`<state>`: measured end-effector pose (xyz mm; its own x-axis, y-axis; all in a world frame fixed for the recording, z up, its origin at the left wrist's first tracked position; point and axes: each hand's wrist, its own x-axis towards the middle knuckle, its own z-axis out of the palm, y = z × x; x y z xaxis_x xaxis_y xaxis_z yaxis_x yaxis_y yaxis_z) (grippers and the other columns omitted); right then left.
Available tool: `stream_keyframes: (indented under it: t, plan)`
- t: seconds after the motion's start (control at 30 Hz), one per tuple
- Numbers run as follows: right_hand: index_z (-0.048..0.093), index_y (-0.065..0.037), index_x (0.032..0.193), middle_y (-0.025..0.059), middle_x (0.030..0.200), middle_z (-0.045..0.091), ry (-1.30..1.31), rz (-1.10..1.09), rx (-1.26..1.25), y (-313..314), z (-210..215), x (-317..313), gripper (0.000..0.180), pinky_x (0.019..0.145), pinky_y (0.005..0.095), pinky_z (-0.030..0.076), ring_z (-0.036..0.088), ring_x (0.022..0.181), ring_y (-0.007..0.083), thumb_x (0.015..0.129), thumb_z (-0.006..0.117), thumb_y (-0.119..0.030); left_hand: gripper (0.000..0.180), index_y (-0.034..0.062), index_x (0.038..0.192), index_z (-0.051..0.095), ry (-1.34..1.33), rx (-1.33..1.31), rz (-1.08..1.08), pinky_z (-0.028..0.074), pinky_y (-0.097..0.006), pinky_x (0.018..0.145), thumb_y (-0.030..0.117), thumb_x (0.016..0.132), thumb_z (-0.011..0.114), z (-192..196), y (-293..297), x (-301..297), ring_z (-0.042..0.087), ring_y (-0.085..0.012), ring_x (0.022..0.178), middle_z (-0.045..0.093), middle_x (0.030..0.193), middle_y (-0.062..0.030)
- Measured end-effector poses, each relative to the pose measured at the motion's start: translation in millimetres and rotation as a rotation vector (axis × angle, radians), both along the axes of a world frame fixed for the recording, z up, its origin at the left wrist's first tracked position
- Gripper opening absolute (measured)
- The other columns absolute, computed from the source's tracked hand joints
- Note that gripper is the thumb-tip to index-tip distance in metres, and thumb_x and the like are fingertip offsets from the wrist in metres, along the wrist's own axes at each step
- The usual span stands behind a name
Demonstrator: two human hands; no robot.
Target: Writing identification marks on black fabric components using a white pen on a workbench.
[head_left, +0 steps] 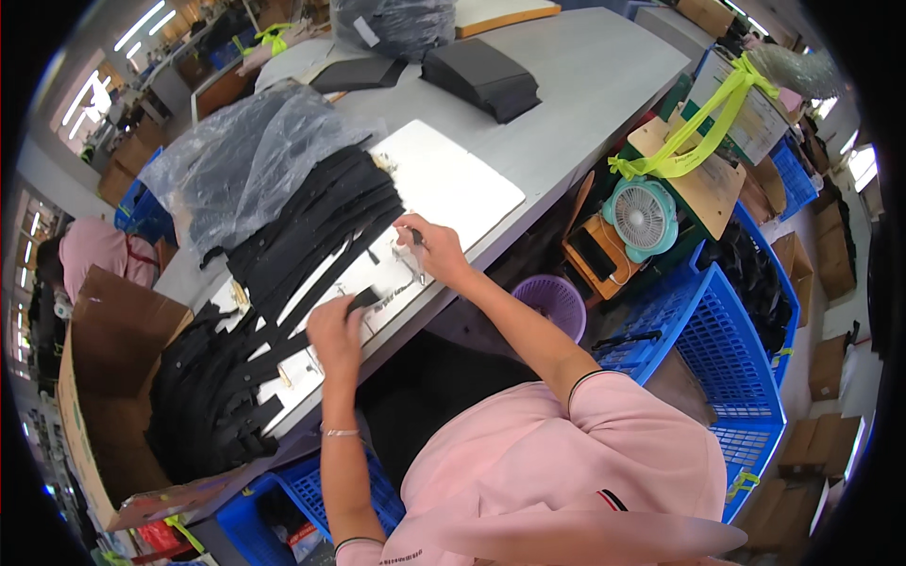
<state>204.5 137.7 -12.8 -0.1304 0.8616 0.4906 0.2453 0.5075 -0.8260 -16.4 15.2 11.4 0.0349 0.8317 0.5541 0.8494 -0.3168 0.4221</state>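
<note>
My left hand (335, 332) pinches the end of a short black strap (362, 300) lying on a white board (453, 184) on the grey table (585, 85). My right hand (429, 247) grips a small dark tool (415, 237) against the board, just right of the strap. A thick fan of long black straps (311, 236) lies across the board to the left of both hands and spills over the table's near edge into a heap (198, 396).
A clear plastic bag (245, 156) lies behind the straps. Folded black pieces (481, 77) sit farther back. Blue crates (727, 358), a purple basket (552, 300) and a small teal fan (642, 217) stand to the right. A cardboard box (104, 377) is at left.
</note>
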Motion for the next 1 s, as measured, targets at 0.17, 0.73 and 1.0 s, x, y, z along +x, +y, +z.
stream_keyframes:
  t: [0.17,0.73,1.0]
  plan:
    - [0.071,-0.011,0.113,0.0114,0.1,0.075,-0.304,-0.081,0.304,-54,21,2,0.022,0.083,0.0421,0.053,0.07,0.089,0.0308,0.091,0.074,-0.012,0.025,0.003,0.11,0.074,-0.079,0.057,0.009,0.048,-0.043,0.09,0.01,0.086,0.076,-13,21,52,0.064,-0.0338,0.101,0.07,0.107,-0.0128]
    - [0.064,-0.011,0.132,0.0006,0.144,0.063,-0.768,0.041,0.324,-32,4,62,0.041,0.122,0.0486,0.029,0.051,0.141,0.0242,0.092,0.075,-0.013,0.052,0.0051,0.145,0.056,0.076,-0.217,0.277,0.014,-0.063,0.122,0.027,0.1,0.066,-19,-49,27,0.041,-0.0343,0.148,0.053,0.154,-0.0117]
    - [0.063,-0.011,0.133,0.001,0.145,0.063,-0.78,0.058,0.287,-29,2,64,0.041,0.124,0.0448,0.029,0.05,0.143,0.0236,0.094,0.073,-0.014,0.057,0.0083,0.147,0.055,0.091,-0.238,0.521,0.008,-0.073,0.118,0.034,0.098,0.068,-20,-94,-13,0.037,-0.0357,0.149,0.049,0.155,-0.0134]
